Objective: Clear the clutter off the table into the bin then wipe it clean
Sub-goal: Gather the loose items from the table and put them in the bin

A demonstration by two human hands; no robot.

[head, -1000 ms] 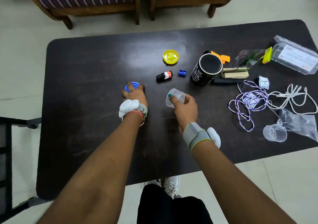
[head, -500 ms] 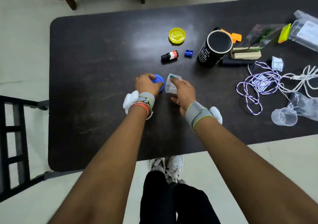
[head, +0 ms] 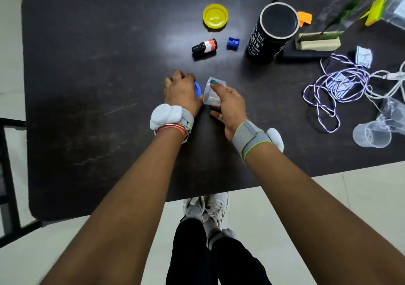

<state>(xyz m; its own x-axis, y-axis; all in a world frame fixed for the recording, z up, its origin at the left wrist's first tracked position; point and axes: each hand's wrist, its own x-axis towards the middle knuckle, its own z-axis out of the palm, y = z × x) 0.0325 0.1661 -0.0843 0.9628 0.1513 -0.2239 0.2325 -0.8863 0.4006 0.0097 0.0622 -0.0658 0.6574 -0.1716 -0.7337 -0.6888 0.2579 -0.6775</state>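
My left hand (head: 180, 89) grips a blue cap (head: 197, 87), of which only an edge shows past the fingers. Close beside it my right hand (head: 228, 105) pinches a small clear plastic cup (head: 212, 94), tilted on its side above the dark table (head: 87, 65). Further back lie a yellow lid (head: 215, 17), a small dark bottle with an orange label (head: 204, 47) and a blue sharpener (head: 233, 43). A black cylindrical can (head: 271, 32) stands to their right.
At the right are a tangled purple-white cord (head: 328, 87), a white cable (head: 392, 76), another clear cup (head: 371, 134), plastic bags, a wooden block (head: 317, 42) and yellow and orange bits. My shoes (head: 206, 208) show below the table's near edge. A black frame (head: 8, 175) stands left.
My left hand has carried the blue cap rightward, next to the cup in my right hand. The camera has tilted down and moved closer, so the chairs have left the view.
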